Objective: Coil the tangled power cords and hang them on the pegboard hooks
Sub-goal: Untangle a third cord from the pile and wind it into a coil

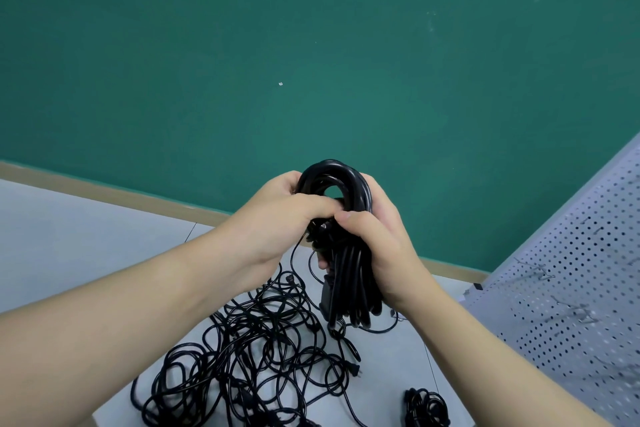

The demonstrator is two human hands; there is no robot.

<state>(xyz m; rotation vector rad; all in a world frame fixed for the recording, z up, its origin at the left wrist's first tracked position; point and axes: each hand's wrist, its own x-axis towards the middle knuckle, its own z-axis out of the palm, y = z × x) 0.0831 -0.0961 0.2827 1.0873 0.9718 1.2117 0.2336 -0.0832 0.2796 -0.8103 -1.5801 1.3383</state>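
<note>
We see our left hand [277, 218] and right hand [377, 243] both curled tight around one coiled black cord [343, 218], one tangled pile [256, 357] below.

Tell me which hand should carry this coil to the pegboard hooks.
Right, probably. The right hand already wraps the coiled cord, and the pegboard stands on that side. The left hand only grips its top loop.

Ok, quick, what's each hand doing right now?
Left hand: closed, gripping the coiled cord near its top.
Right hand: closed, fingers wrapped around the same coiled cord.
</note>
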